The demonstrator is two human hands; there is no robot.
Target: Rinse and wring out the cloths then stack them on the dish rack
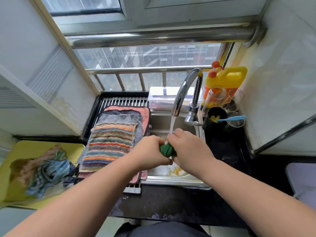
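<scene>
My left hand (pixel 150 151) and my right hand (pixel 188 147) both grip a twisted green cloth (pixel 166 149) over the sink (pixel 176 181). Water runs from the chrome faucet (pixel 186 88) onto my right hand's fingers. On the dish rack (pixel 124 100) to the left lies a flat stack of cloths: a striped multicolour cloth (pixel 109 144) on top, a grey cloth (pixel 119 118) under it, a pink cloth (pixel 135 109) at the bottom. Several crumpled cloths (pixel 46 170) lie on a yellow tray (pixel 20 151) at far left.
A clear plastic box (pixel 160 96) stands behind the sink. A yellow detergent jug (pixel 225 79), a glass bottle (pixel 213 100), glasses (pixel 236 119) and a black cup holding a blue brush (pixel 230 118) crowd the right back corner. Black countertop (pixel 171 202) runs along the front.
</scene>
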